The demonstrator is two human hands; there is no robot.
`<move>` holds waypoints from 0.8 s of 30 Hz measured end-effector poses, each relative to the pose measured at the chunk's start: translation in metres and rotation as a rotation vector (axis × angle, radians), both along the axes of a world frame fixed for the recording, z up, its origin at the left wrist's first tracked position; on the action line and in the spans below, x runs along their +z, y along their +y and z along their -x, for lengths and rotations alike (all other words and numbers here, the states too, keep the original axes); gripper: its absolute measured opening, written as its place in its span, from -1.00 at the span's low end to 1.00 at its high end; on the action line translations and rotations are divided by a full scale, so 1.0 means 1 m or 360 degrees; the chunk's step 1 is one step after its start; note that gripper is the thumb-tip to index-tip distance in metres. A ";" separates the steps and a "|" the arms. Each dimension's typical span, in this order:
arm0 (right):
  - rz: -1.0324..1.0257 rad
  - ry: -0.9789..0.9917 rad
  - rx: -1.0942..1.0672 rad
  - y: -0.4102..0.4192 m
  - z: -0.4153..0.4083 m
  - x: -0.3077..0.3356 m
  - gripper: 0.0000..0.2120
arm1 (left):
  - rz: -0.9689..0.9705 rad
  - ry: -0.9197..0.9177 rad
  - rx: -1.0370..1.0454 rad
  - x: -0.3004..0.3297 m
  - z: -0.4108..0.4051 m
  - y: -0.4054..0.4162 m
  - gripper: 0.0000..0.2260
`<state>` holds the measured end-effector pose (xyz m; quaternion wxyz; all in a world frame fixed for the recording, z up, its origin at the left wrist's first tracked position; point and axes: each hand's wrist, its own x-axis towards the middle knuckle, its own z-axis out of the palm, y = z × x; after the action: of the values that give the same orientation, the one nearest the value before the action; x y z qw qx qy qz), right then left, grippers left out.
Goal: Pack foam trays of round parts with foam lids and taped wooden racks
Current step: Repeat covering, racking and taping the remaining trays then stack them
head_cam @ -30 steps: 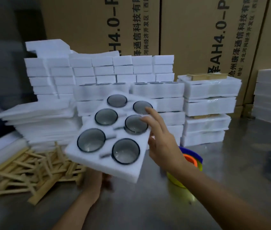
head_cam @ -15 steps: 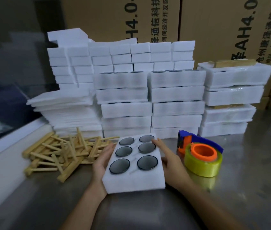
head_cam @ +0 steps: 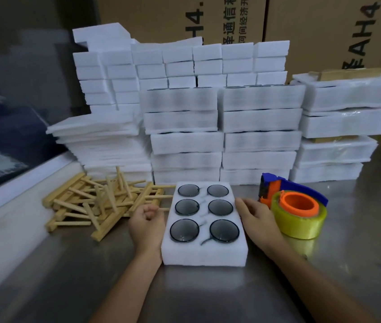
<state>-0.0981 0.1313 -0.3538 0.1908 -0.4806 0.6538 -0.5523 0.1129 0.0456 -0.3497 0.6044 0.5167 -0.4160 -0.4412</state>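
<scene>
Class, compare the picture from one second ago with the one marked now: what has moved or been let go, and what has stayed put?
The foam tray, held tilted in the air a second ago, has come down flat on the metal table. The left hand, which supported it from below, now lies curled at its left edge; the right hand has moved off its top to its right edge. All six round parts stayed in their pockets; the wooden racks, tape dispenser and foam stacks stayed put.

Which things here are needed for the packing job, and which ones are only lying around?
For the job:
- foam tray with six round parts
- thin foam lids, stacked at the left
- wooden racks, in a pile
- tape dispenser with yellow tape
- left hand and right hand, beside the tray

Only standing by:
- finished wrapped packs
- cardboard boxes behind
</scene>
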 end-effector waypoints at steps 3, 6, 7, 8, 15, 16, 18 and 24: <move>0.0023 0.0018 -0.0031 0.000 0.000 0.000 -0.75 | 0.0022 -0.0075 -0.0006 -0.002 0.001 -0.003 -0.79; 0.0027 0.0015 -0.0027 0.000 0.000 0.000 -0.74 | 0.0107 -0.0166 0.0056 -0.001 0.000 -0.002 -0.76; 0.0027 0.0014 -0.0029 0.001 0.000 0.000 -0.75 | 0.0159 -0.0212 0.0092 0.001 -0.002 -0.003 -0.75; 0.0027 0.0018 -0.0031 0.001 0.001 0.000 -0.75 | 0.0209 -0.0246 0.0114 0.005 -0.004 -0.004 -0.76; -0.0014 0.0027 -0.0130 -0.004 0.003 0.002 -0.69 | 0.0693 -0.0467 0.0004 0.066 -0.015 -0.038 -0.84; -0.0021 0.0024 -0.0142 -0.005 0.003 0.002 -0.69 | 0.0784 -0.0606 0.0047 0.081 -0.017 -0.046 -0.85; -0.0027 0.0005 -0.0162 -0.008 0.004 0.001 -0.70 | 0.0970 -0.0927 0.0190 0.114 -0.021 -0.066 -0.86; 0.0010 -0.0058 -0.0188 -0.010 0.007 -0.003 -0.71 | 0.0777 -0.1925 0.0448 0.184 -0.042 -0.141 -0.58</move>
<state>-0.1048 0.1213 -0.3564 0.1680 -0.4318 0.6757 -0.5733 0.1550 -0.0954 -0.1660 0.4161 0.5709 -0.6981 0.1165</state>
